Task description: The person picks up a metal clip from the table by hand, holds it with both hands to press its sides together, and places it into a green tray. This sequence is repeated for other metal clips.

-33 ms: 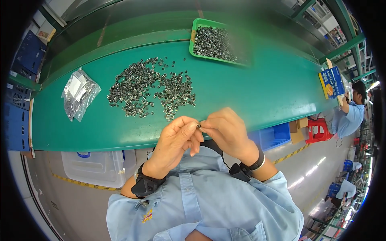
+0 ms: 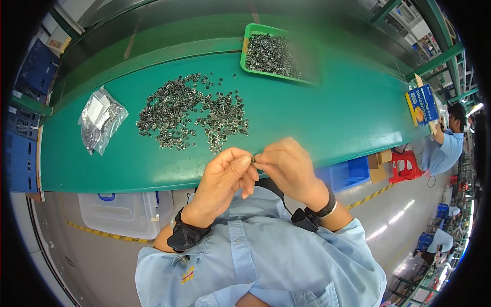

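Observation:
My left hand point(image 2: 225, 179) and my right hand point(image 2: 287, 168) meet at the table's near edge. Between their fingertips is a small dark, shiny metal part point(image 2: 252, 160), pinched from both sides and mostly covered by the fingers. It looks akin to the loose pieces beyond. Two adjoining heaps of small metal parts, a wider one point(image 2: 169, 112) on the left and a smaller one point(image 2: 223, 120) on the right, lie just past my hands. Farther back, a green tray point(image 2: 246, 51) holds many similar parts; its right side is blurred.
A clear plastic bag point(image 2: 102, 120) of parts lies left on the green table point(image 2: 307, 112). At the right end stands a blue and yellow box point(image 2: 422, 106), near another person point(image 2: 444, 151). Below are a lidded clear bin point(image 2: 117, 215), a blue crate point(image 2: 350, 174) and a red stool point(image 2: 405, 166).

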The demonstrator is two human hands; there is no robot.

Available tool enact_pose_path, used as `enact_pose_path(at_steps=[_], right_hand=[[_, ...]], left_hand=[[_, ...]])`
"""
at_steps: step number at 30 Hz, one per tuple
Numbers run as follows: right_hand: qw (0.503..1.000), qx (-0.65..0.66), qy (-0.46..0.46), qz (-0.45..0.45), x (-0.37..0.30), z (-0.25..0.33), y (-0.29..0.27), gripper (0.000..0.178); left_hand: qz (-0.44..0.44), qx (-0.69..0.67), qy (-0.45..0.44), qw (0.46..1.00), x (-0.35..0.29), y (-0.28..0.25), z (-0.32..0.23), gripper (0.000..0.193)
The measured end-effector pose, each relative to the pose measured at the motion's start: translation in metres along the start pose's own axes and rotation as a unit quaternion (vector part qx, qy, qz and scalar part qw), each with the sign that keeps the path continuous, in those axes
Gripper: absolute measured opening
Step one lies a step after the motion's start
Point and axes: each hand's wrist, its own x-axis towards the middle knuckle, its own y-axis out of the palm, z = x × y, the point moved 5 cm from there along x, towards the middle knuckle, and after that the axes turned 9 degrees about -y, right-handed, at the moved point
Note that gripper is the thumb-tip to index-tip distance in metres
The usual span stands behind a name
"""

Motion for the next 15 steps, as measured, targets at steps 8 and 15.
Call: enact_pose_path(at_steps=[8,15], right_hand=[[0.999,0.03,0.013,-0.024,-0.007,-0.001,0.002,0.021],[0.991,0.116,0.034,-0.053,-0.011,-0.001,0.007,0.019]], left_hand=[[-0.002,0.011,0.018,1.0,0.002,-0.001,0.003,0.017],[0.018,-0.017,0.035,0.999,0.004,-0.001,0.008,0.016]])
